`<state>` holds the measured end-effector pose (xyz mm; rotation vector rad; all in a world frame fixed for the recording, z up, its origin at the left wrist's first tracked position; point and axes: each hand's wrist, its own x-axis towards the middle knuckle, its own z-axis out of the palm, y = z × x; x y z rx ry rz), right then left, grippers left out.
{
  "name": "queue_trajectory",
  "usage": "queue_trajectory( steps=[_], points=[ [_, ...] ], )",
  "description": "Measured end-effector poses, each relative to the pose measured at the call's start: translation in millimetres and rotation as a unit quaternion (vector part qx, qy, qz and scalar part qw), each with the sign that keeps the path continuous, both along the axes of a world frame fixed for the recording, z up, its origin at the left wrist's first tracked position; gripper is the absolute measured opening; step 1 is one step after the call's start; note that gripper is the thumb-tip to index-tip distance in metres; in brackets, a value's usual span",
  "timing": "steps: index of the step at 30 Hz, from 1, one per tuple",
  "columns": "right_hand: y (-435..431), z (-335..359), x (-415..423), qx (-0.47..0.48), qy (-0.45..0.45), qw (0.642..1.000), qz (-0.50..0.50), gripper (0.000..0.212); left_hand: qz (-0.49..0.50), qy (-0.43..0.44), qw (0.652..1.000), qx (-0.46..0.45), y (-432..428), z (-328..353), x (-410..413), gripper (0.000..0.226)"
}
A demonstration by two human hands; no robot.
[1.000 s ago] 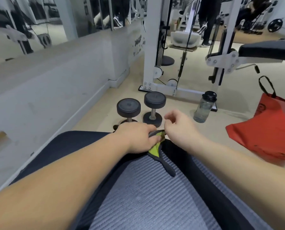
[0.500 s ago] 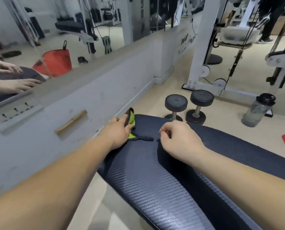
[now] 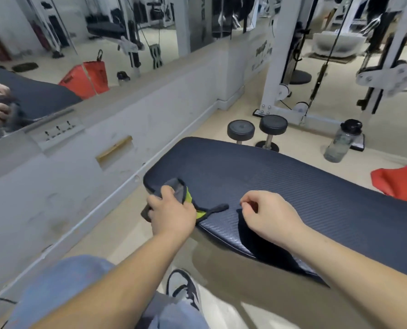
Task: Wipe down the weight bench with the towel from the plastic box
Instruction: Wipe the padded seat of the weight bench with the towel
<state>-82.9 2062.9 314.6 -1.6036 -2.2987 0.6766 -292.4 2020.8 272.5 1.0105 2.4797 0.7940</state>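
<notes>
One towel: a small grey cloth (image 3: 177,192) with a yellow-green edge, bunched at the near-left corner of the weight bench, one dark tail lying out to the right on the pad.
Left hand: the left hand (image 3: 173,216) lies on top of the towel, palm down, its grip curled over the cloth and pressing it to the corner of the pad.
Right hand: the right hand (image 3: 269,216) hovers or rests just right of the towel's tail, apart from it; its grip is narrow, finger and thumb pinched with nothing seen between them.
Worktop: the weight bench (image 3: 292,186), a dark ribbed pad, runs from the left corner off to the right edge of view.
Near: a leg in blue jeans (image 3: 62,288) and a dark-and-white shoe (image 3: 186,287) on the beige floor below the bench.
Far side: two dumbbells (image 3: 257,132) stand on end just beyond the bench; a clear water bottle (image 3: 341,143) with a black cap stands right of them.
Right edge: a red bag (image 3: 399,184) behind the bench.
Left: a low grey wall (image 3: 79,176) topped by a mirror (image 3: 55,55).
Far: the white frame of a cable machine (image 3: 278,65).
</notes>
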Motion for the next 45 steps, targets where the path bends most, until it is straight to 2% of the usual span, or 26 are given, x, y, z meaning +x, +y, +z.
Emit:
queue_trajectory(
  steps=[5, 8, 12, 15, 18, 22, 28, 31, 33, 34, 36, 38, 39, 40, 42, 43, 45],
  points=[
    [-31.8, -1.6, 55.1, -0.036, 0.008, 0.998, -0.04, 0.015, 0.035, -0.06, 0.992, 0.109, -40.5, -16.7, 80.1, 0.038],
    [-53.1, -6.9, 90.8, -0.046, 0.001, 0.997, -0.07, 0.013, 0.024, -0.077, 0.988, 0.132, -60.5, -22.5, 129.0, 0.034],
    [-73.1, -7.2, 128.2, -0.072, -0.048, 0.991, -0.099, 0.026, -0.046, -0.007, 0.99, 0.133, -74.4, -24.7, 181.9, 0.033],
    [-81.8, -4.5, 155.1, -0.071, -0.044, 0.987, -0.137, 0.028, -0.135, 0.059, 0.979, 0.144, -80.2, -26.2, 209.5, 0.035],
    [-88.6, -5.4, 180.4, -0.083, -0.022, 0.981, -0.171, 0.027, -0.229, 0.053, 0.959, 0.16, -87.2, -25.7, 253.8, 0.039],
    [-98.0, -10.2, 212.3, -0.073, -0.028, 0.97, -0.23, 0.026, -0.253, 0.009, 0.954, 0.164, -90.4, -26.0, 301.6, 0.047],
    [-120.3, -14.7, 255.7, -0.044, 0.008, 0.938, -0.344, 0.013, -0.424, -0.087, 0.894, 0.119, -88.8, -15.7, 352.9, 0.045],
    [-132.1, -16.1, 278.2, -0.033, 0.033, 0.903, -0.426, 0.007, -0.539, -0.121, 0.832, 0.052, -80.8, 5.3, 368.1, 0.04],
    [-140.0, -17.3, 285.7, -0.018, 0.083, 0.879, -0.47, 0.006, -0.585, -0.17, 0.793, 0.0, -69.0, 21.7, 366.0, 0.026],
    [-144.9, -19.6, 286.0, 0.001, 0.096, 0.876, -0.473, 0.008, -0.597, -0.187, 0.779, -0.025, -60.3, 29.1, 361.5, 0.018],
    [-157.1, -24.4, 276.9, 0.036, 0.082, 0.896, -0.435, 0.02, -0.602, -0.231, 0.761, -0.069, -40.5, 41.1, 347.4, 0.011],
    [-166.9, -26.9, 258.6, 0.055, 0.007, 0.929, -0.365, 0.041, -0.565, -0.287, 0.768, -0.09, -20.3, 47.7, 330.0, 0.034],
    [-168.2, -29.2, 247.9, 0.054, -0.038, 0.94, -0.334, 0.052, -0.536, -0.3, 0.784, -0.086, -10.4, 51.1, 321.0, 0.04],
    [-166.7, -33.2, 237.0, 0.043, -0.074, 0.942, -0.324, 0.065, -0.507, -0.291, 0.809, -0.063, -1.1, 52.7, 313.3, 0.039],
    [-158.1, -43.3, 218.8, 0.022, -0.124, 0.925, -0.358, 0.088, -0.48, -0.215, 0.851, -0.001, 15.9, 51.3, 302.8, 0.035],
    [-152.0, -47.3, 212.9, 0.031, -0.137, 0.916, -0.375, 0.09, -0.476, -0.185, 0.859, 0.017, 19.9, 51.2, 300.7, 0.036],
    [-140.9, -55.1, 216.2, 0.065, -0.191, 0.91, -0.362, 0.08, -0.484, -0.162, 0.859, 0.031, 19.9, 49.7, 305.0, 0.039]
  ],
)
